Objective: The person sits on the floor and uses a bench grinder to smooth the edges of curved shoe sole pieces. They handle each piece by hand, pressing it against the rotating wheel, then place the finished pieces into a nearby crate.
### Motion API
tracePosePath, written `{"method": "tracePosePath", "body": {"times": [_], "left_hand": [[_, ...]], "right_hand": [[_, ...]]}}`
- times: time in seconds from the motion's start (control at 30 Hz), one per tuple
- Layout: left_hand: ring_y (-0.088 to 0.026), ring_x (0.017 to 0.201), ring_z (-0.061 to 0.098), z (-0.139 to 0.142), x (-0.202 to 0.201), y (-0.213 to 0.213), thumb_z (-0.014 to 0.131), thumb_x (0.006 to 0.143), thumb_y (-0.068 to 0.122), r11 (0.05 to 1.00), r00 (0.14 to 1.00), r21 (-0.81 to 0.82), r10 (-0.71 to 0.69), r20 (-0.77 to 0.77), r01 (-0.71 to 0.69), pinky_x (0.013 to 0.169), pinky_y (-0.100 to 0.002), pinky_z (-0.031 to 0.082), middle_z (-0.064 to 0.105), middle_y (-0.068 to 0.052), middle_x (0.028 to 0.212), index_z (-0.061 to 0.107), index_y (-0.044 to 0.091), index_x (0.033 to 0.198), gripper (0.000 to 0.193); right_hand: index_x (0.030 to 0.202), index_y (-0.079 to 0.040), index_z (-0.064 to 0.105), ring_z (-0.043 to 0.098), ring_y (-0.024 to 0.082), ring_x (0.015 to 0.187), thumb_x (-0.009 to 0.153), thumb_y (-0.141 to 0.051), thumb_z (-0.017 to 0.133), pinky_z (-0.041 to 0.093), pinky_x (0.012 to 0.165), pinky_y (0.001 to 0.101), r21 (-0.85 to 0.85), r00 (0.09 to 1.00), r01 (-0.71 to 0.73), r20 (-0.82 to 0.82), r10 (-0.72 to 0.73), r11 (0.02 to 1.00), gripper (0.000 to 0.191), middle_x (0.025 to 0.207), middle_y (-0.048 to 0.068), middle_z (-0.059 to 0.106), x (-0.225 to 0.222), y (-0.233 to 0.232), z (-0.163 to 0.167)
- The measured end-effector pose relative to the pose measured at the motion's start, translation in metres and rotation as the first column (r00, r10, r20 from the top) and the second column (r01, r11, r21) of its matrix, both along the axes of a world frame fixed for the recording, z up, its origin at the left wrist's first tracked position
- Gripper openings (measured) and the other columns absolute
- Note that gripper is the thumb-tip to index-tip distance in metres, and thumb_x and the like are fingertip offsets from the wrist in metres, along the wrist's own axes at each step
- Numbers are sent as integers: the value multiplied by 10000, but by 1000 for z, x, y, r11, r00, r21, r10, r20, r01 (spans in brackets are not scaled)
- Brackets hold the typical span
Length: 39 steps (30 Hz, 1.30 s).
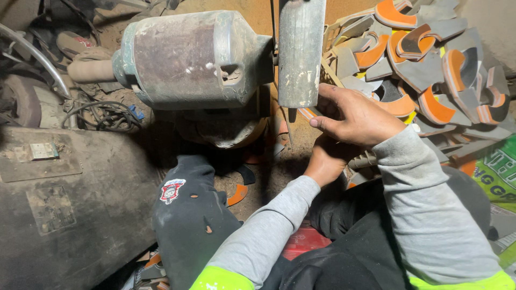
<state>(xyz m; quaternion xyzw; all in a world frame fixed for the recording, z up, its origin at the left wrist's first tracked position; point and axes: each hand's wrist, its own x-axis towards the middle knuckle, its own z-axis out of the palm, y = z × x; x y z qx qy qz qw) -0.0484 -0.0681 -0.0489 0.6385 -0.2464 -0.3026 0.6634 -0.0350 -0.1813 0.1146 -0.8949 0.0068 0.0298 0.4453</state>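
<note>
The right hand (359,117) curls over a thin orange-and-grey cut sole piece (307,113) beside the grey metal grinding wheel (301,51), while the left hand (327,159) sits beneath, its grip hidden.

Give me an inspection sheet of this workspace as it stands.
Surface: dusty floor, scraps lying on it.
Job's things: motor-driven grinder with metal guard; an orange-edged grey piece sits at the guard.
Clutter: heap of grey and orange curved cut-outs; one orange scrap by the knee.
Hands: right hand over the left hand, both just under the guard; grip hidden.
Cables: dark cables coiled left of the motor.
Surroundings: dark flat panel at left; green printed sack at right.
</note>
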Motion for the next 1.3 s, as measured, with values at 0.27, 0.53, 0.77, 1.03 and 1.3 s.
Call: {"method": "tracePosePath", "body": {"times": [0.27,0.53,0.77,1.03,1.3], "left_hand": [[-158,914,695,7,0,-1,740,928,103,999,976,-48,-27,-217,17,759,-313,583,739,-107,1020,678,-50,1141,269],[-173,954,698,17,0,5,732,916,51,992,951,-124,-60,-303,23,818,-316,585,741,-107,1050,688,-67,1153,269],[-198,1086,681,21,3,17,711,898,18,969,860,-244,-145,-490,24,960,-325,563,709,-115,1180,634,-47,1260,376],[-204,1110,673,19,15,41,668,941,-3,911,816,-407,-286,-503,68,993,-343,538,703,-116,1201,616,-36,1309,373],[-155,1095,654,24,29,62,704,972,158,904,694,-415,-365,-621,103,1006,-344,519,678,-55,1191,562,18,1343,421]], "right_hand": [[1320,-12,605,741,266,1045,894,-235,715,546,910,367,59,1000,0,16,-1,998,493,1149,170,757,4,6,2],[1167,-3,679,765,262,939,914,-292,717,575,828,385,-37,991,97,-85,-100,995,386,1019,172,775,8,10,2],[1150,-14,692,746,323,958,935,-284,667,563,826,414,-73,990,127,-46,-131,989,347,1034,184,765,11,11,-8],[1111,13,675,678,441,954,993,-212,581,523,834,482,-106,987,159,-3,-160,982,270,1001,270,704,15,5,-29],[1073,39,654,655,500,959,967,-175,594,521,827,519,-128,974,223,80,-214,966,247,978,310,688,21,10,-41]]}}
